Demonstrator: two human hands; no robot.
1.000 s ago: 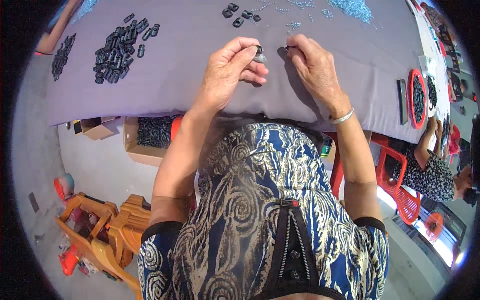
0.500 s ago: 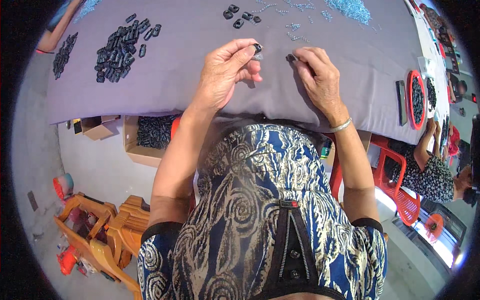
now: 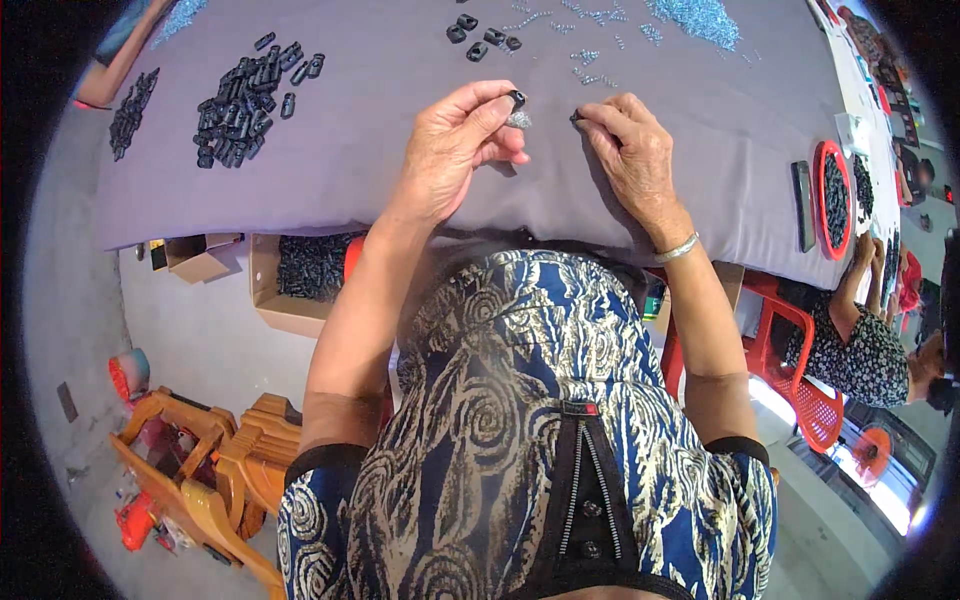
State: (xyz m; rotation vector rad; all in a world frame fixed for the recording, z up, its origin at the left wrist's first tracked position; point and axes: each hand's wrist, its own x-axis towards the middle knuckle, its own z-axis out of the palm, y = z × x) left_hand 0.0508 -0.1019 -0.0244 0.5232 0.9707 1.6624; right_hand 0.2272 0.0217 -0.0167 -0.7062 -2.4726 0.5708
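Note:
Over the grey cloth, my left hand [image 3: 462, 140] pinches a small black plastic cord-lock body [image 3: 516, 99] between thumb and forefinger. Just below it, a clump of silvery springs [image 3: 519, 119] shows against the curled fingers. My right hand [image 3: 634, 150] is closed, fingertips together, on a small dark cord-lock part [image 3: 577, 117]; most of it is hidden. A gap of bare cloth separates the two hands. Beyond them lie several loose black pieces [image 3: 478, 50] and scattered small springs [image 3: 590, 78].
A heap of black cord locks [image 3: 240, 108] lies left, with another dark pile [image 3: 134, 112] further out. Bluish springs [image 3: 697, 22] are heaped at the far right. A red basket [image 3: 846, 240] of black parts stands right. Below the table is a cardboard box [image 3: 290, 318]. Other people sit around.
The silvery springs in my left fingers show more now. My right hand has shifted slightly left, its fingertips closing further over the dark part. Both hands remain apart.

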